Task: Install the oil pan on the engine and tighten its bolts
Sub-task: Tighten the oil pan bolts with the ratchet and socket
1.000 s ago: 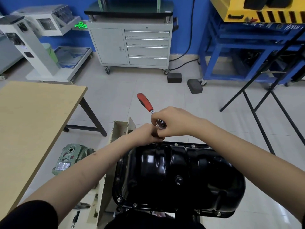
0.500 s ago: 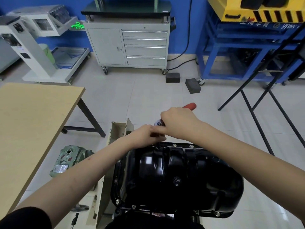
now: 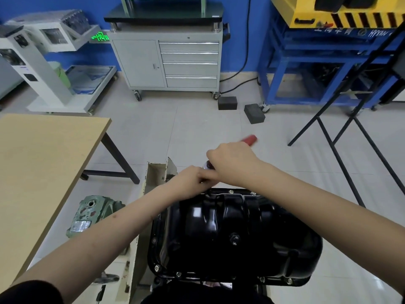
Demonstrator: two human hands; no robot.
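While the right hand (image 3: 232, 163) curls over the ratchet (image 3: 248, 139), gripping it near its head, only the red end of the handle pokes out beyond the knuckles, blurred, pointing away from the oil pan (image 3: 234, 235) and to the right. A small bit of the shiny ratchet head shows at the thumb side of that hand. The left hand (image 3: 188, 179) sits just beside and under it, touching it, fingers bent in toward the tool below the head; what exactly they pinch is hidden by the right hand. Both hands work just above the far rim of the oil pan, near its far left corner. The pan, glossy black, sits bottom-up with bolts (image 3: 230, 191) visible along its far and near flanges. Left of the pan stands a cream-coloured stand panel (image 3: 153, 178), beyond that a green casting (image 3: 92, 213) lies on the floor, and farther left is a wooden table (image 3: 43, 163).
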